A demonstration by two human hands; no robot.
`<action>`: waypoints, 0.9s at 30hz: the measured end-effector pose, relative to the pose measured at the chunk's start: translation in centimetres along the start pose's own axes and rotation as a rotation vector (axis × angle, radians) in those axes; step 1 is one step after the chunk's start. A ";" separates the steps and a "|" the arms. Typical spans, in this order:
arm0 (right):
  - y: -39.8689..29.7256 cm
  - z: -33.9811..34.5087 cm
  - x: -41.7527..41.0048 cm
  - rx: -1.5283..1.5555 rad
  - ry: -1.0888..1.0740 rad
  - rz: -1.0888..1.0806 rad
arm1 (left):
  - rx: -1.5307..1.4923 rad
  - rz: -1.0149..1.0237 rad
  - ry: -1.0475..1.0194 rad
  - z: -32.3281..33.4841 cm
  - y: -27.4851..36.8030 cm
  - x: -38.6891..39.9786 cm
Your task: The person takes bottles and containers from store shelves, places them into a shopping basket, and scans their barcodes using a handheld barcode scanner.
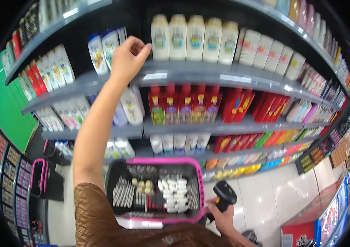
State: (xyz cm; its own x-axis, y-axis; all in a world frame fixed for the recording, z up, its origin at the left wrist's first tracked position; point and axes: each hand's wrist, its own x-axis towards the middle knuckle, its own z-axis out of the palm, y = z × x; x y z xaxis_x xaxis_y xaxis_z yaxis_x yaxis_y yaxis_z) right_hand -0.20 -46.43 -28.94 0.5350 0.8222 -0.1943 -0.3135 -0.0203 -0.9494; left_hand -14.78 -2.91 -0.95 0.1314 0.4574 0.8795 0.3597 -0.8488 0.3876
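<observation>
My left hand (131,55) is raised at the upper shelf, its fingers curled, beside a blue-capped white bottle (110,46) and left of a row of cream bottles with beige caps (178,38). Whether it touches or grips anything is unclear. Low at the right, my right hand (222,213) holds a black handheld barcode scanner (225,193) by its handle, next to the rim of a black basket with a pink rim (202,185). Inside the basket stand several white-topped containers (175,194) and several with beige caps (144,186).
Red pump bottles (185,105) line the shelf below, with white tubes (179,143) under them. The upper shelf's grey edge (193,75) juts out between the rows. A second black and pink basket (43,179) stands at the left. A red box (298,234) is at the lower right.
</observation>
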 end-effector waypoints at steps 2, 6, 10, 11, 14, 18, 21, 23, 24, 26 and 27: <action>0.1 0.6 0.0 0.034 -0.006 0.029 | -0.126 0.118 -0.151 -1.3 2.4 -6.8; 1.6 1.2 1.5 0.042 -0.081 0.093 | -0.114 -0.076 -0.864 -2.4 1.6 -25.8; 2.8 2.4 2.5 0.074 -0.126 0.245 | -0.171 -0.631 -1.466 -4.6 -7.7 -45.0; 3.5 2.7 2.5 0.077 -0.114 0.276 | -0.172 -0.795 -1.539 -4.9 -9.9 -49.0; 5.1 3.3 3.1 0.103 -0.096 0.340 | 0.043 -0.897 -1.574 -4.2 -13.3 -56.4; 6.0 4.2 2.4 0.054 -0.061 0.404 | 0.316 -0.870 -1.613 -1.8 -14.7 -60.7; 6.6 4.4 1.6 -0.012 -0.041 0.436 | 0.497 -0.960 -1.624 1.8 -16.5 -62.8; 6.7 4.1 0.9 -0.061 0.009 0.454 | 0.535 -0.997 -1.592 4.3 -16.1 -62.0; 6.5 4.4 0.7 -0.097 0.008 0.463 | 0.547 -1.027 -1.538 4.2 -16.8 -62.5; 6.3 4.4 0.3 -0.105 0.016 0.438 | 0.611 -1.075 -1.484 4.7 -17.7 -63.4; 6.2 4.6 0.3 -0.117 0.024 0.437 | 0.620 -1.039 -1.421 4.6 -18.5 -64.3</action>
State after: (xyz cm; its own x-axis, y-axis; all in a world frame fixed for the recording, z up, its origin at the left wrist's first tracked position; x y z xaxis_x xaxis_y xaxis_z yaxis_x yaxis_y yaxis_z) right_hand -5.58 -43.74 -33.74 0.3908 0.7089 -0.5872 -0.4237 -0.4277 -0.7984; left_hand -25.62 -15.39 -65.93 0.1238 0.7910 -0.5992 0.9907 -0.0644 0.1197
